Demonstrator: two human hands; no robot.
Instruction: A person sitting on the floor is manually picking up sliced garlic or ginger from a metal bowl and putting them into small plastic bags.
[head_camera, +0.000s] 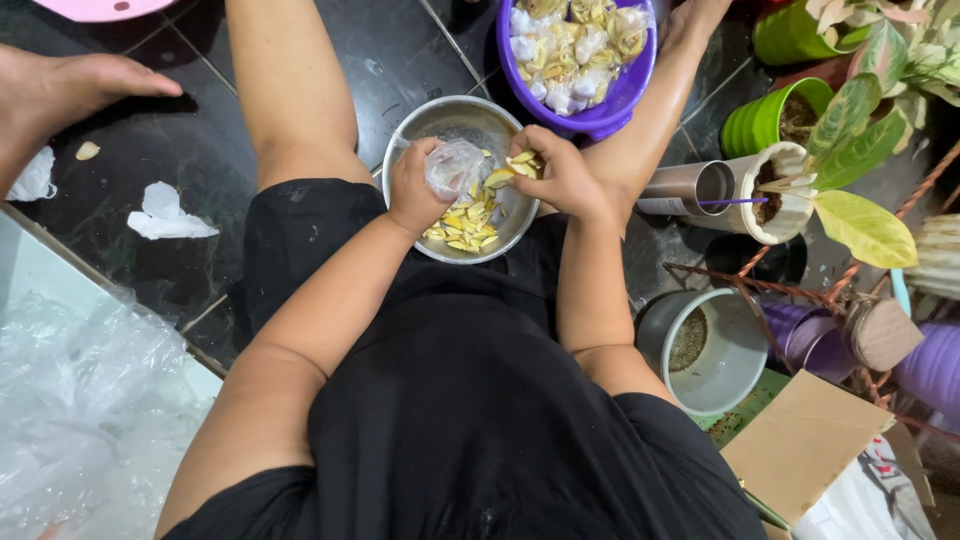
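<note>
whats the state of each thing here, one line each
left hand: closed on a small clear bag
right hand: pinching yellow pieces over the bowl
steel bowl: upright, partly filled with yellow pieces
purple bowl: upright, heaped with white and yellow pieces
steel cup: lying on its side
grey pot: upright, soil inside
green pots: upright, planted
</note>
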